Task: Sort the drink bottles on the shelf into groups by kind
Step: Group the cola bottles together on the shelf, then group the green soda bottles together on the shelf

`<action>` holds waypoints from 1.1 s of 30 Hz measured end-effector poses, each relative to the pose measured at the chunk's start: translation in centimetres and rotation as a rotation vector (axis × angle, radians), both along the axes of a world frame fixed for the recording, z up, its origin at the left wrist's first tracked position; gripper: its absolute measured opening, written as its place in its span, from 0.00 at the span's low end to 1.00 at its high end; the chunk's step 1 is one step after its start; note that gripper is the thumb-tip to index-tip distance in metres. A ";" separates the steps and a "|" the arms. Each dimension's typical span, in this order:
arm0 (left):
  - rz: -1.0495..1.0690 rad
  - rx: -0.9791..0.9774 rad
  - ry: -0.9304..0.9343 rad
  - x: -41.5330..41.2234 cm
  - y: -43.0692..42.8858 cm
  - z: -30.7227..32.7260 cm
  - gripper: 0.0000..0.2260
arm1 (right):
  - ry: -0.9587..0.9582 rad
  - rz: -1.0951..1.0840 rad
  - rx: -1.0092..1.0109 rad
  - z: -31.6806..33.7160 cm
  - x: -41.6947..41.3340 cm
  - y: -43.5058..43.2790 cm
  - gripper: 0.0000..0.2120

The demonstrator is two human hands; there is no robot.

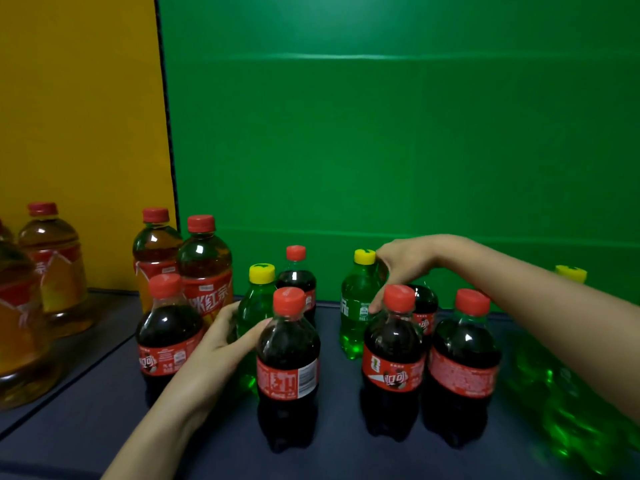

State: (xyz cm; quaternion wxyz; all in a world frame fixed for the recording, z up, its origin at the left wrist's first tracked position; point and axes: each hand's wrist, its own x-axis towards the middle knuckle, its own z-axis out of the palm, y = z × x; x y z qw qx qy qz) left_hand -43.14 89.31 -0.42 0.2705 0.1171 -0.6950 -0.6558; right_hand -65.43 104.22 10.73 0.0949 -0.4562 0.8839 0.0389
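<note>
Head view: left hand (221, 337) curls round left green bottle (253, 304), right hand (401, 266) round middle green bottle (354, 306).

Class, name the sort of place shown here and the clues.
Probably a mock shop shelf: a dark navy shelf board, plain green back panel, and red-capped dark cola bottles beside yellow-capped green soda bottles.

Left hand (221, 336) grips a green soda bottle (254, 308) beside the front cola bottle (287, 355); right hand (403, 268) grips a second green bottle (355, 310) near its yellow cap (364, 257). Tea bottles (204, 268) stand rear left on the dark shelf (104, 410).
</note>
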 end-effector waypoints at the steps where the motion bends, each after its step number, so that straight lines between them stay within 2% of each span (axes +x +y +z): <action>1: -0.010 -0.005 -0.006 0.0 -0.2 -0.1 0.19 | 0.001 0.007 0.009 -0.1 -0.2 -0.3 0.34; 3: -0.044 -0.037 -0.031 -0.2 -0.4 -0.5 0.25 | -0.057 0.032 -0.032 -0.2 -0.7 -0.6 0.39; 6: -0.062 -0.076 -0.053 -0.4 -0.5 -1.4 0.32 | -0.118 0.061 -0.113 0.2 -0.5 -0.6 0.30; 18: -0.047 -0.109 -0.012 -0.9 -0.9 -1.9 0.28 | -0.205 0.262 -0.150 0.5 -0.1 -2.4 0.23; 23: -0.050 -0.114 0.007 -1.1 -0.9 -1.8 0.26 | -0.131 0.312 -0.201 0.4 -0.1 -2.8 0.21; 26: -0.023 -0.076 0.043 -1.4 -1.1 -1.5 0.22 | -0.111 0.309 -0.281 1.0 -0.2 -2.5 0.20; 28: 0.002 -0.066 0.077 -1.4 -1.0 -0.9 0.23 | -0.142 0.286 -0.373 1.8 0.0 -2.0 0.18; 31: 0.049 -0.083 0.128 -1.7 -1.2 0.6 0.27 | -0.253 0.213 -0.538 2.7 0.4 -1.0 0.16; 33: 0.074 -0.119 0.140 -1.9 -1.4 1.9 0.35 | -0.324 0.165 -0.652 3.3 0.9 -0.3 0.14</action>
